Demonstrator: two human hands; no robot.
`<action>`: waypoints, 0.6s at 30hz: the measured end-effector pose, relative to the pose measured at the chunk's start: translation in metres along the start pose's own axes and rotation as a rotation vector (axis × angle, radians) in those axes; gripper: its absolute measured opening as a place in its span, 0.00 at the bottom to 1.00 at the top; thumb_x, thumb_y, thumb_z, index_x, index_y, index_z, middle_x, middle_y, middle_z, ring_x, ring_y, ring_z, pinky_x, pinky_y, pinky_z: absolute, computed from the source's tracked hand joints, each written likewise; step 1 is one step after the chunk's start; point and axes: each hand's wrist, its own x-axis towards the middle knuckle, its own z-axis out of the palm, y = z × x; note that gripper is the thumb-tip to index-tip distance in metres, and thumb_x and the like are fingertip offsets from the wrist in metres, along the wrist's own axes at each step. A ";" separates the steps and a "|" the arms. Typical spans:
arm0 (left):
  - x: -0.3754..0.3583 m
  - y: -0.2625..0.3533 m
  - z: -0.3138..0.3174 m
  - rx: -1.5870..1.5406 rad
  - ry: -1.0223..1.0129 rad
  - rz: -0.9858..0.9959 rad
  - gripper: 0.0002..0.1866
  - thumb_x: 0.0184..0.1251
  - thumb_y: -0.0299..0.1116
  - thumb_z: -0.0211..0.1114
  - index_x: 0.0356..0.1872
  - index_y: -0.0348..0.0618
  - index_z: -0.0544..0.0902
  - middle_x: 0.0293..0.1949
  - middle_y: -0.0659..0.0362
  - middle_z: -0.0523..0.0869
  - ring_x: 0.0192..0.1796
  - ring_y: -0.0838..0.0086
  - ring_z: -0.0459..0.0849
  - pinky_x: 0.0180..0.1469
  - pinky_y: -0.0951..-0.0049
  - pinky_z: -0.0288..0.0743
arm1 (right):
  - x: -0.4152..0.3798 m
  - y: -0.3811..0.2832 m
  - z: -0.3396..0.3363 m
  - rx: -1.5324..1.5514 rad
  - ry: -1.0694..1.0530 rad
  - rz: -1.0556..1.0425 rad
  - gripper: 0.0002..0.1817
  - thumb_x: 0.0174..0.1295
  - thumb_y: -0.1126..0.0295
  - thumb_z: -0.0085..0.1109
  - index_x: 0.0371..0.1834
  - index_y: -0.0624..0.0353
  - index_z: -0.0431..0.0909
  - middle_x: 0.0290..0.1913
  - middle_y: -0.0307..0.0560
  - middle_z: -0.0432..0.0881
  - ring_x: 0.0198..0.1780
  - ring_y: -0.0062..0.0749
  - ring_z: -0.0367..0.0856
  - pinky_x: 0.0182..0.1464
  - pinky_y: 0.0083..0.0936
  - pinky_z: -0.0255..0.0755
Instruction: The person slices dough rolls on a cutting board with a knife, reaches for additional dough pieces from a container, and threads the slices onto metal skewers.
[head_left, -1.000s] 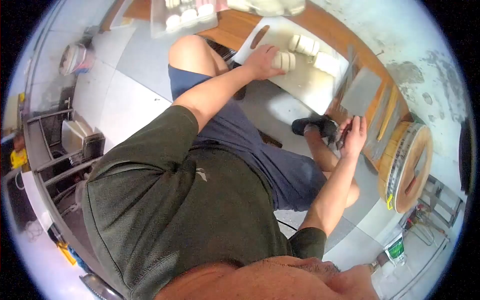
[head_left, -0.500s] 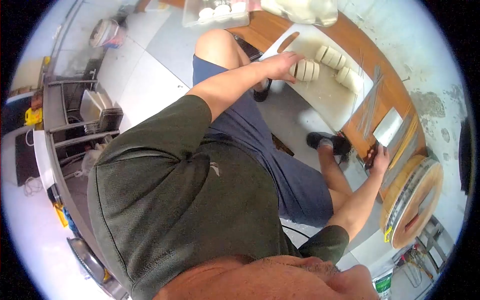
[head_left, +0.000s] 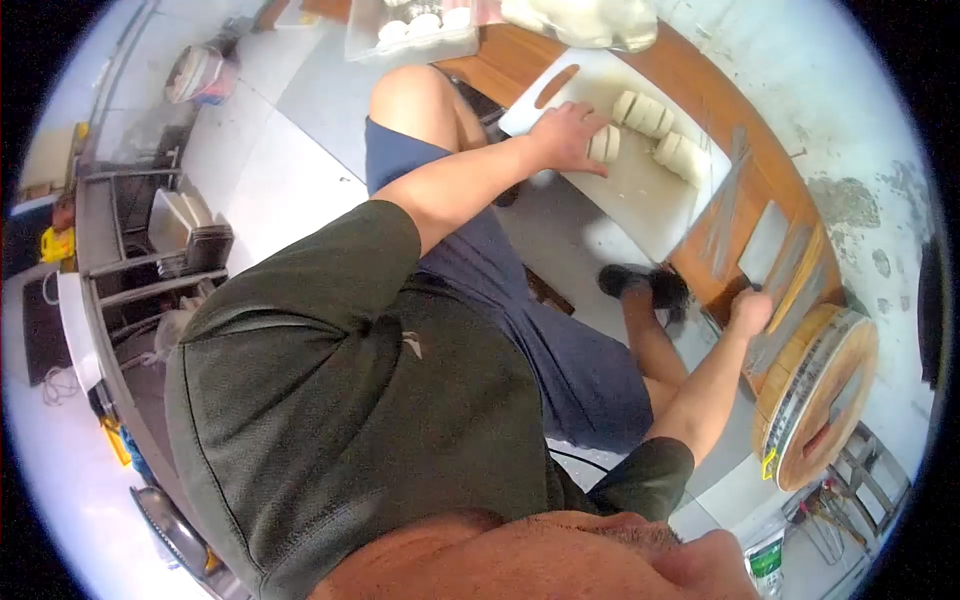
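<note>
My left hand [head_left: 572, 138] curls over a short row of cut white dough pieces [head_left: 604, 145], thumb on one side and fingers on the other. They lie on a white cutting board [head_left: 640, 205] with a slot handle. Beside them on the board are another sliced dough row [head_left: 642, 114] and a thicker dough piece [head_left: 683, 158]. At the right, my right hand [head_left: 752, 311] is closed round the handle of a cleaver [head_left: 765, 243]. The cleaver's broad blade points away from me over the wooden table; the fist hides most of its handle.
The wooden table [head_left: 735, 95] holds thin metal strips [head_left: 727, 205] and yellowish sticks [head_left: 800, 275]. A round wooden block [head_left: 825, 400] stands at the right. Near the back are a plastic tub [head_left: 412, 45] with white rounds and a plastic-wrapped pale mass [head_left: 585, 20]. The wall borders the table.
My left hand has moved further over the dough row and covers more of its pieces. In my right hand the cleaver blade has turned and shows narrower. The whole view has shifted slightly.
</note>
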 end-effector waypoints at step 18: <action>0.030 -0.002 0.001 0.229 0.024 0.121 0.41 0.59 0.66 0.63 0.64 0.43 0.74 0.50 0.51 0.84 0.56 0.58 0.81 0.56 0.60 0.75 | -0.050 -0.171 -0.027 0.127 -0.056 -0.229 0.37 0.57 0.40 0.64 0.55 0.65 0.78 0.52 0.65 0.82 0.57 0.59 0.78 0.61 0.48 0.70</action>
